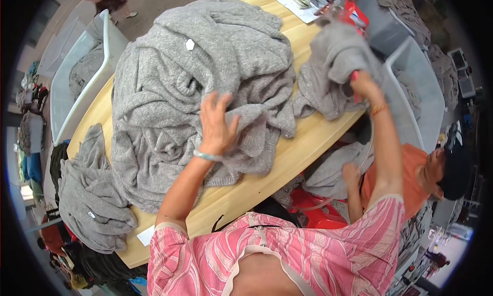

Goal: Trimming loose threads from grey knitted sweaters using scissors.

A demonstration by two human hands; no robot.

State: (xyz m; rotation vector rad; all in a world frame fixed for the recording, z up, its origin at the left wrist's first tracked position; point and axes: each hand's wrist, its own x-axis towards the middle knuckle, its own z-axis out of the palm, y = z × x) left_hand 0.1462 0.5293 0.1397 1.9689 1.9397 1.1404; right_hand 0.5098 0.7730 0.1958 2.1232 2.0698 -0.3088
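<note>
A big heap of grey knit sweaters covers the middle of the table. My left hand is at the heap's near side, fingers spread, over a fold of knit; the hand is slightly blurred. On the right, my right hand is closed round a red-handled tool, whose working end is hidden. A thin clear hose runs down close by that wrist. Beside this hand a grey knit garment is bunched up and smeared by motion, partly raised off the table. Whether my right fingers also hold its fabric I cannot tell.
Another grey sweater pile droops over the wooden table's left end. Plastic bins stand left and right. A person in orange sits close on the right, beside a red stool. Papers lie at the far edge.
</note>
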